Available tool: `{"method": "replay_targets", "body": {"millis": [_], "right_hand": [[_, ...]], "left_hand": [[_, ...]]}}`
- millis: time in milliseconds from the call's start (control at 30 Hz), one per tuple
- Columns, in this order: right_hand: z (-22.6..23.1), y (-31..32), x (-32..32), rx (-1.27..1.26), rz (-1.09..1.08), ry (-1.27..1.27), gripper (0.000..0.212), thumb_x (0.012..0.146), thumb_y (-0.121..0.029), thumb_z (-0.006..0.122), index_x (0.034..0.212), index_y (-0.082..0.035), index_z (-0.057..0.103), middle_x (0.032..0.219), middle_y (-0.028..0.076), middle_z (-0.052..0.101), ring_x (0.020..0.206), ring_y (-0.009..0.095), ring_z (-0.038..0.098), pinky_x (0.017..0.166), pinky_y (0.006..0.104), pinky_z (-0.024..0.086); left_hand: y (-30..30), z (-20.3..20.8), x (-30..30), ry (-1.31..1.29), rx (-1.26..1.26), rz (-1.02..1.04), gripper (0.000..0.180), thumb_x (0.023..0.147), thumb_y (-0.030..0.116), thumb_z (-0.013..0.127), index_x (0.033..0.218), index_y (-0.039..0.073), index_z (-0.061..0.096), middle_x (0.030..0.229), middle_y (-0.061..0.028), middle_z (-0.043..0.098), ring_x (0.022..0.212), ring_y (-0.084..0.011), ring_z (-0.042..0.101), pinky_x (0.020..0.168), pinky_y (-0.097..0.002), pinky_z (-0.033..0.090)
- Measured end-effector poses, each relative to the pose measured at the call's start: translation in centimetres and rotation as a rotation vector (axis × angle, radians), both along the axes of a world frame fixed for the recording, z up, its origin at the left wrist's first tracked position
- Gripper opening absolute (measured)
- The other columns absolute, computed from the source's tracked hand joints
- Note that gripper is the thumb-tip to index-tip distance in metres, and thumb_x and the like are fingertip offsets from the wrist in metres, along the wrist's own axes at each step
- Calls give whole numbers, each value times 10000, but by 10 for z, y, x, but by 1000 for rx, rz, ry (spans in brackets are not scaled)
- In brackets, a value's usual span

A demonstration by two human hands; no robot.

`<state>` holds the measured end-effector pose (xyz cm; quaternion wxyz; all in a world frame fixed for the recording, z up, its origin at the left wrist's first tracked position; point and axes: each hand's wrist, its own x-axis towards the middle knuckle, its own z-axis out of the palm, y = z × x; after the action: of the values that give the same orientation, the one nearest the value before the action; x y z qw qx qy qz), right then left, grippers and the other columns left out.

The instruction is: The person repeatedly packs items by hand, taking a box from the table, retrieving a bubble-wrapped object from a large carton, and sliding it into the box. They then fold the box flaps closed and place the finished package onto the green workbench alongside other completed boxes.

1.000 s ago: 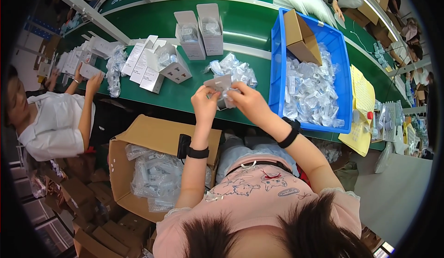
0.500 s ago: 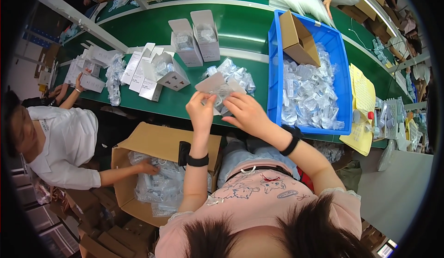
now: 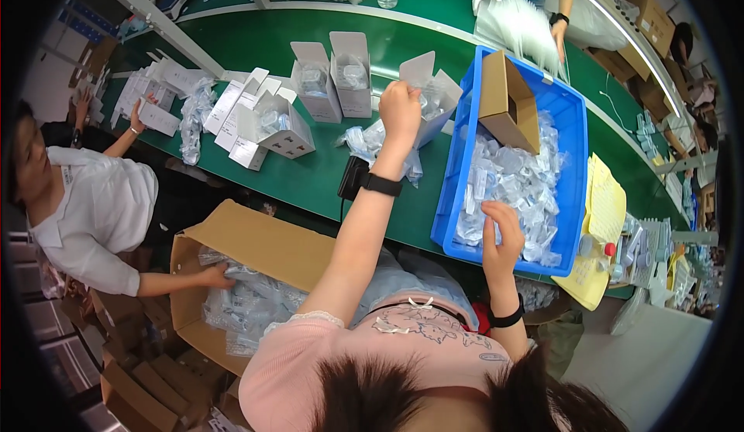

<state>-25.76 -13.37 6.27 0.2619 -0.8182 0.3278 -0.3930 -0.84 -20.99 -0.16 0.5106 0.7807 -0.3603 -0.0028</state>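
Note:
My left hand [image 3: 401,112] reaches forward over the bench, its fingers closed at the near left side of an open white box [image 3: 439,113]. That box's flap stands up and a clear-wrapped item shows inside. Just behind the hand lies a small pile of clear-bagged parts [image 3: 363,139], partly hidden by my wrist. My right hand [image 3: 502,234] is over the near part of a blue bin [image 3: 576,199], fingers loosely bent and apart, with nothing seen in them. Many clear-bagged pieces [image 3: 508,176] fill the bin.
Two open white boxes [image 3: 351,83] stand at the back, with another open box [image 3: 280,131] and stacked cartons to their left. A brown carton [image 3: 508,103] sits in the bin. On the left, a co-worker's hand [image 3: 217,275] is in a large cardboard box [image 3: 240,234]. Yellow sheets [image 3: 601,223] lie right.
The white box has gone from in front of me to the back of the bench, beside the bin, with my left hand at it. My right hand has left it and moved right over the bin.

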Motion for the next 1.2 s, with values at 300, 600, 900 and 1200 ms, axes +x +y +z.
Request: {"method": "replay_targets", "body": {"millis": [300, 600, 900, 1200], "right_hand": [[-4, -10, -4, 89, 123, 42, 141, 753, 56, 504, 859, 14, 586, 907, 136, 602, 878, 266, 566, 796, 323, 425], [-4, 38, 24, 299, 477, -59, 133, 761, 54, 504, 864, 21, 581, 926, 136, 594, 871, 241, 568, 790, 314, 428], [-49, 110, 174, 215, 634, -133, 359, 689, 17, 596, 1041, -28, 537, 1097, 140, 505, 1053, 307, 458, 883, 373, 374], [-54, 102, 374, -209, 670, -117, 457, 676, -125, 662, 1098, -46, 503, 1123, 151, 479, 1062, 349, 413, 872, 440, 366]], "left_hand": [[-26, -25, 44, -31, 89, 4, 114, 677, 70, 600, 676, -38, 560, 798, -207, 561, 804, -375, 546, 716, -435, 431], [143, 61, -76, 22, 121, -140, 370, 742, 167, 606, 1055, 23, 473, 1217, -208, 370, 1060, -397, 439, 880, -411, 384], [392, 22, -99, 600, 118, 403, 223, 767, 12, 570, 988, 17, 541, 1136, -92, 514, 1023, -188, 514, 801, -283, 441], [455, 3, -101, 767, -253, 684, 169, 793, 1, 550, 963, 1, 543, 1047, -104, 567, 969, -159, 546, 770, -273, 442]]}}
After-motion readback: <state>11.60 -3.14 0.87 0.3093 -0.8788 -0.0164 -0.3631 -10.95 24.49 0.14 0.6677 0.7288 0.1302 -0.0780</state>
